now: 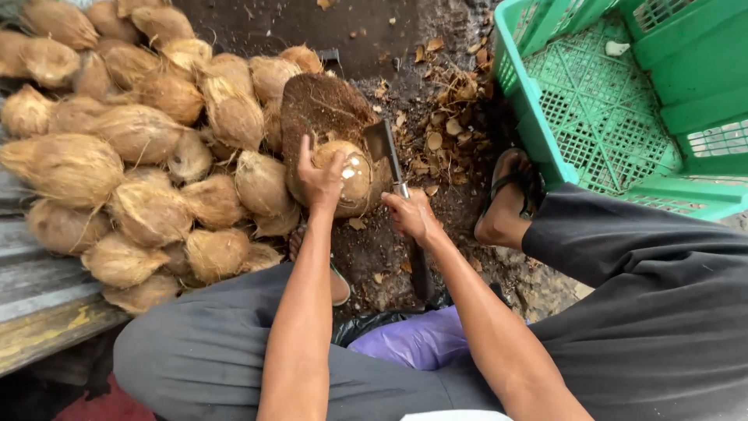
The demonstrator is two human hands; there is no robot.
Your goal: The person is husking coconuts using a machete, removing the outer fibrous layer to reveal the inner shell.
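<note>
My left hand [319, 178] grips a partly husked coconut [352, 181] that rests on a round wooden chopping block [321, 109]. My right hand [411, 214] is closed round the handle of a cleaver [385, 144], whose blade stands right beside the coconut's right side, edge toward it. The coconut's top shows pale cut patches.
A large heap of husked brown coconuts [140, 132] lies to the left on wet dark ground. A green plastic crate [615, 101] stands at the upper right. My sandalled right foot [508, 204] sits beside the crate. Husk chips [440, 125] are scattered around the block.
</note>
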